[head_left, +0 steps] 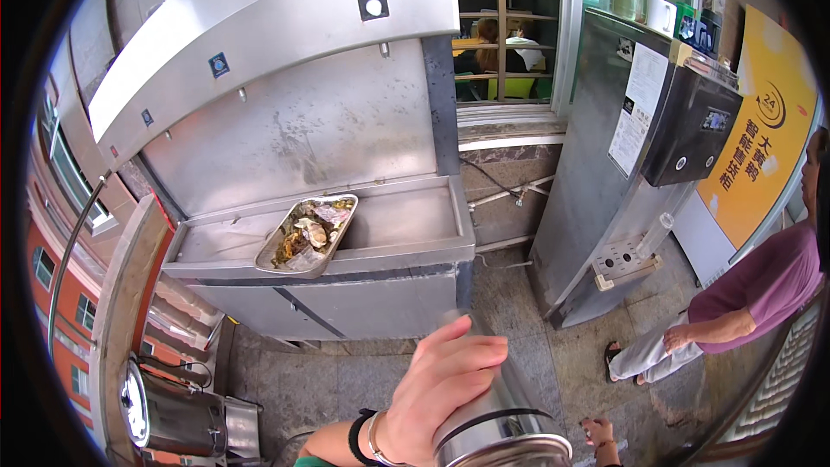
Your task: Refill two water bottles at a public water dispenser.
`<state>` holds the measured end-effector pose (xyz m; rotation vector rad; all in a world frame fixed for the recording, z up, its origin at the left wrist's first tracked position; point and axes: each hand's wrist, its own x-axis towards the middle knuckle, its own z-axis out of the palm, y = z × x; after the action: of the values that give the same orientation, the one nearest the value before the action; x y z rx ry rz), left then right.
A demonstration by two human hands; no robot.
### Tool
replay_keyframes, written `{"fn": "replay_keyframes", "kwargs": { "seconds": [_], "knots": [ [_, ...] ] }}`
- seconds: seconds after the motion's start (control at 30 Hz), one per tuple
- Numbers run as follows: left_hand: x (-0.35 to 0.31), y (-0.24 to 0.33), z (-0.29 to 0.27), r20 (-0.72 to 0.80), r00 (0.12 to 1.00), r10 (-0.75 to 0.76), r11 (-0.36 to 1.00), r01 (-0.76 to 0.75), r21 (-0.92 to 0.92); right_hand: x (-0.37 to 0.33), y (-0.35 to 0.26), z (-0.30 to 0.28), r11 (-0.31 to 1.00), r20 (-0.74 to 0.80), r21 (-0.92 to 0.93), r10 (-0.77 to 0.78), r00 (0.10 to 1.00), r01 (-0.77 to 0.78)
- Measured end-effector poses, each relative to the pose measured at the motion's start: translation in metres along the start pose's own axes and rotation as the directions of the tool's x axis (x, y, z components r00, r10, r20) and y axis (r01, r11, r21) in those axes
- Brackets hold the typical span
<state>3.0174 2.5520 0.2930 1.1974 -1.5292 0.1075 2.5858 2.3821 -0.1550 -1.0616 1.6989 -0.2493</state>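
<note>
Close to me at the lower middle, my left hand (439, 391) is wrapped round a shiny stainless steel flask (510, 411) with a dark ring near its wide end. The flask is tilted, its wide end toward me. A black band and a bracelet circle this wrist. Lower right, a much smaller hand by the bottom edge, apparently my right hand (598, 434), has bent fingers; what they hold, if anything, is too small to make out. Beyond the flask, a metal tray of food scraps (313, 235) sits tilted across the front rim of a steel trough (402, 216).
Taps hang from the steel housing (285, 39) above the trough. To the right stands a tall steel dispenser (588, 138) with a black front box. A person in purple (769, 294) stands at the far right. A steel barrel (177, 415) is at the lower left.
</note>
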Motion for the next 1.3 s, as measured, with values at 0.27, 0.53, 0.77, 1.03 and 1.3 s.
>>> {"fn": "replay_keyframes", "kwargs": {
  "seconds": [0.27,0.53,0.77,1.03,1.3],
  "knots": [
    [-0.016,-0.022,0.048,0.111,0.982,-0.153,0.963,0.174,-0.208,0.006,0.036,-0.028,0.943,0.02,0.252,0.22,0.975,-0.218],
    [-0.032,-0.023,0.082,0.161,0.919,-0.361,0.89,0.391,-0.233,0.017,-0.028,0.005,0.981,0.139,-0.027,0.196,0.971,-0.194],
    [-0.048,-0.019,0.09,0.155,0.86,-0.485,0.85,0.506,-0.148,0.038,-0.08,0.036,0.971,0.248,-0.22,0.143,0.958,-0.088],
    [-0.093,-0.018,0.064,-0.018,0.799,-0.601,0.797,0.597,-0.09,0.046,-0.132,0.069,0.916,0.32,-0.399,0.113,0.941,0.026],
    [-0.145,-0.018,0.012,0.029,0.679,-0.734,0.649,0.713,-0.265,0.022,-0.136,0.081,0.882,0.279,-0.469,0.115,0.954,0.031]
  ]
}}
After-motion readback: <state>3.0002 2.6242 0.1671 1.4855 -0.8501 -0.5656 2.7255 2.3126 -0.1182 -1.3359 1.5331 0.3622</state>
